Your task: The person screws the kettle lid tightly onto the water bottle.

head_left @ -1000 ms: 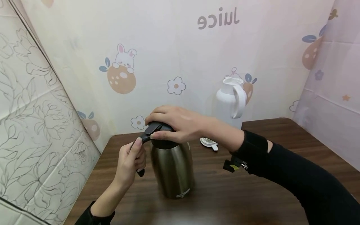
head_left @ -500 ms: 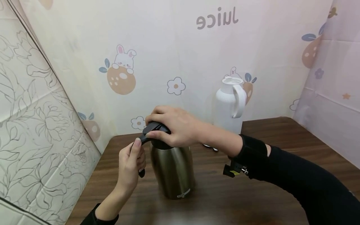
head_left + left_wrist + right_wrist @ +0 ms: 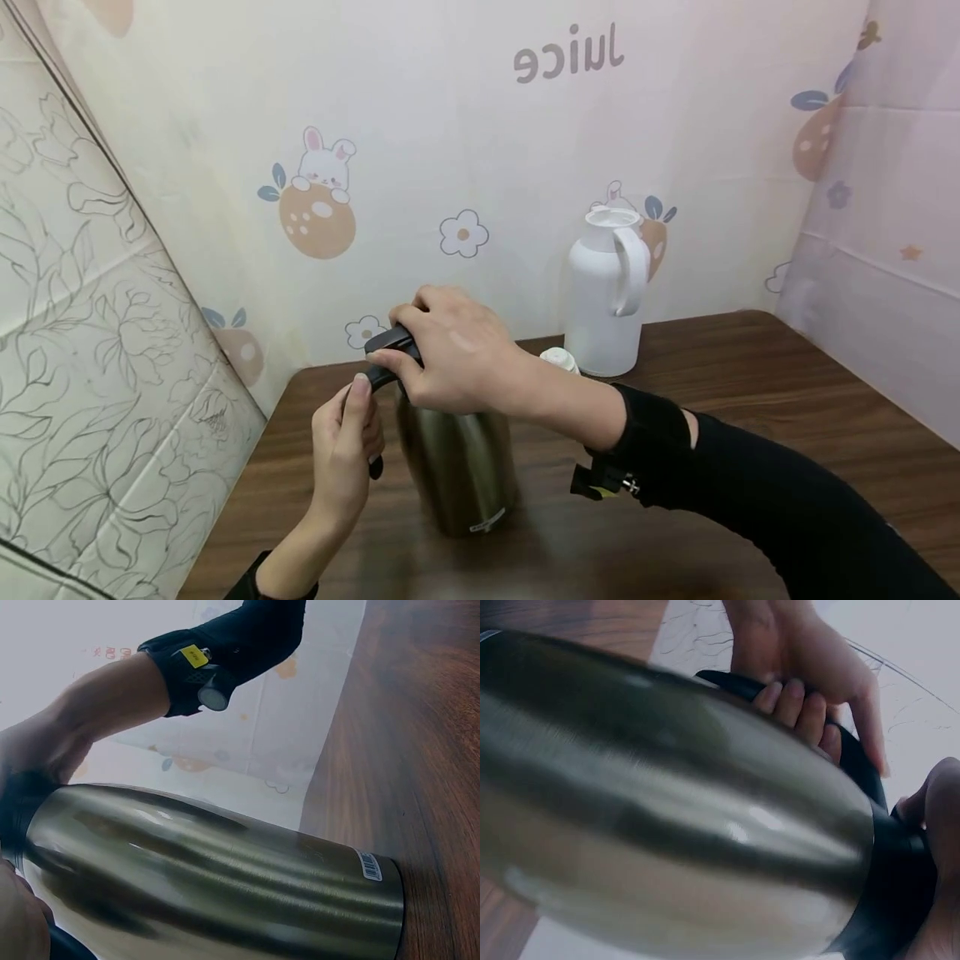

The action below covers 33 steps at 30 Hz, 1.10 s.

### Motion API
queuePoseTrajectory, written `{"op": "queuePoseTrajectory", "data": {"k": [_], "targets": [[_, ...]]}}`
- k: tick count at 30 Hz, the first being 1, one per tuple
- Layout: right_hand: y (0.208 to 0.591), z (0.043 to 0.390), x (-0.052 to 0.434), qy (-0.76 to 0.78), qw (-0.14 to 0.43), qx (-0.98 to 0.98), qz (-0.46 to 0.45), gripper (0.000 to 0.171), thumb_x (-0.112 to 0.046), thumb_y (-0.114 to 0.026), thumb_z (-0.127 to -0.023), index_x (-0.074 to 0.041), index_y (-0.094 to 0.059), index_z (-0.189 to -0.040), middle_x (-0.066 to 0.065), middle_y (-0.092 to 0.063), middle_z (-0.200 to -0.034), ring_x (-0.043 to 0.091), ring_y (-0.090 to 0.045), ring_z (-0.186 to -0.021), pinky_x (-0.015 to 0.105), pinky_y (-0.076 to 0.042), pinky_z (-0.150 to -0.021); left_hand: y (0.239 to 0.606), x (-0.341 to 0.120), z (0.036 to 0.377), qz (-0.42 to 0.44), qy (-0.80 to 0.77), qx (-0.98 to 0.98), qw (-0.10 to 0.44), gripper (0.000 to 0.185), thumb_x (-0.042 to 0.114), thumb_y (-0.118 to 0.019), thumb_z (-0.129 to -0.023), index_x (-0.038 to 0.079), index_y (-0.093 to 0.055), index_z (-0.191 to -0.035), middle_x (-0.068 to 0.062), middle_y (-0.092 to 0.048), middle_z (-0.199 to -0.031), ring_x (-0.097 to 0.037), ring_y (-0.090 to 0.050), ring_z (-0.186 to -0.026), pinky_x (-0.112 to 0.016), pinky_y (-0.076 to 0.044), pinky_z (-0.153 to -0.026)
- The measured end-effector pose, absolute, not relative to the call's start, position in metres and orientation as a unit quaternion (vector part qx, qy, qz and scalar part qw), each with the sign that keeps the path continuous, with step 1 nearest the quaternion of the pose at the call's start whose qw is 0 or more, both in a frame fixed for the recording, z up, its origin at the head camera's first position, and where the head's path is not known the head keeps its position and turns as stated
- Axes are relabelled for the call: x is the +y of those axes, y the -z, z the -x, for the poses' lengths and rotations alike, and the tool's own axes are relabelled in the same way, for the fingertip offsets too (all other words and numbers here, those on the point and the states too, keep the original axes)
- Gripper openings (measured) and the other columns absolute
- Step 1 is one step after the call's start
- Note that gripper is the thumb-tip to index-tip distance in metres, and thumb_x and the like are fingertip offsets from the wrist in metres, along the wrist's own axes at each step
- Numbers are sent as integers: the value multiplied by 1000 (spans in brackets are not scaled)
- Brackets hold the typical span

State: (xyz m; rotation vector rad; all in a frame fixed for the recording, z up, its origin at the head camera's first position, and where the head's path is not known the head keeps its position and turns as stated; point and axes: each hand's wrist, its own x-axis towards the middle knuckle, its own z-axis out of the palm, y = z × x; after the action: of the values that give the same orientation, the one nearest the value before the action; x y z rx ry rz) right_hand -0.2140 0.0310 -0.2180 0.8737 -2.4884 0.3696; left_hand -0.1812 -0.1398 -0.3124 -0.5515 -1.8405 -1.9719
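Steel-bodied vacuum jug (image 3: 457, 467) with a black plastic lid and handle stands upright on the dark wood counter (image 3: 750, 400), near its front left part. In the head view the left hand (image 3: 348, 450) is curled round the black handle (image 3: 375, 379) on the jug's left side, thumb laid along the top, which looks like a bracing grip to keep the body from turning. The right hand (image 3: 450, 358) is clamped over the black lid (image 3: 393, 340) from above, fingers wrapped about its edge. Behind and right of the jug stands a white plastic jug (image 3: 606, 292) with its mouth open; a small white cap (image 3: 558, 360) lies between the two.

The left wrist view shows the steel wall (image 3: 225, 877) close up, a barcode label (image 3: 370, 865) near its base.

The right wrist view shows the left fingers (image 3: 795, 701) hooked round the handle (image 3: 855, 761).
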Motion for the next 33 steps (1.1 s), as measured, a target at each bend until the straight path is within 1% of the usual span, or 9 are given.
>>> {"op": "queuePoseTrajectory", "data": {"k": [4,8,14,19,23,26,28,29,33], "targets": [[217,211,25,-105,248,-919,-287,46,-59,-47,-95,-22,-64,-116,-3,-52,-95,18,-48,-89,31,-45,-67,312,-139,181,190,707,-652,200,48,26,-42,-107,3,-31,-67,-3,-20,-53,-15,-17,-43,-30,-17,-36],[217,211,25,-85,256,-920,-284,47,-59,-46,-95,-20,-63,-115,-2,-52,-96,20,-49,-90,32,-46,-69,311,-139,183,192,708,-651,195,48,26,-43,-107,2,-31,-67,-2,-21,-53,-14,-17,-43,-30,-16,-37],[216,216,30,-92,257,-905,-327,50,-58,-43,-97,-17,-62,-117,-4,-57,-105,18,-52,-94,32,-47,-74,309,-142,185,203,718,-642,177,50,26,-43,-106,3,-28,-64,-3,-20,-52,-15,-16,-42,-30,-16,-35],[219,219,35,-131,265,-889,-349,54,-59,-45,-96,-15,-61,-123,-4,-59,-118,17,-55,-109,30,-49,-86,308,-144,184,214,716,-644,164,51,25,-42,-107,2,-27,-64,-2,-22,-51,-15,-19,-40,-31,-20,-34],[223,215,39,-169,317,-858,-366,55,-56,-52,-96,-12,-61,-126,0,-59,-123,15,-54,-114,30,-51,-88,307,-147,184,224,707,-652,158,50,25,-40,-107,2,-28,-65,-1,-23,-51,-16,-22,-40,-34,-22,-34],[230,209,46,-195,365,-828,-377,52,-51,-61,-93,-10,-60,-126,4,-57,-125,17,-54,-116,33,-52,-90,306,-149,185,227,703,-657,148,50,27,-40,-107,4,-28,-65,-1,-23,-51,-15,-22,-40,-33,-23,-35],[237,205,51,-213,385,-819,-369,58,-50,-68,-89,-10,-57,-130,6,-54,-130,19,-53,-119,34,-50,-93,305,-149,185,229,701,-661,140,50,28,-39,-107,4,-28,-65,0,-23,-51,-15,-23,-41,-32,-23,-35],[240,204,54,-222,391,-818,-359,65,-51,-72,-86,-10,-54,-133,7,-52,-133,20,-51,-121,35,-50,-94,305,-150,185,230,701,-661,138,50,28,-39,-107,4,-28,-65,0,-23,-51,-15,-22,-41,-32,-23,-35],[258,200,65,-265,388,-829,-304,99,-61,-79,-73,-12,-37,-148,11,-39,-146,22,-45,-130,38,-47,-99,305,-150,185,230,703,-660,134,50,28,-38,-108,3,-28,-66,-1,-23,-51,-15,-22,-41,-32,-21,-35]]}}
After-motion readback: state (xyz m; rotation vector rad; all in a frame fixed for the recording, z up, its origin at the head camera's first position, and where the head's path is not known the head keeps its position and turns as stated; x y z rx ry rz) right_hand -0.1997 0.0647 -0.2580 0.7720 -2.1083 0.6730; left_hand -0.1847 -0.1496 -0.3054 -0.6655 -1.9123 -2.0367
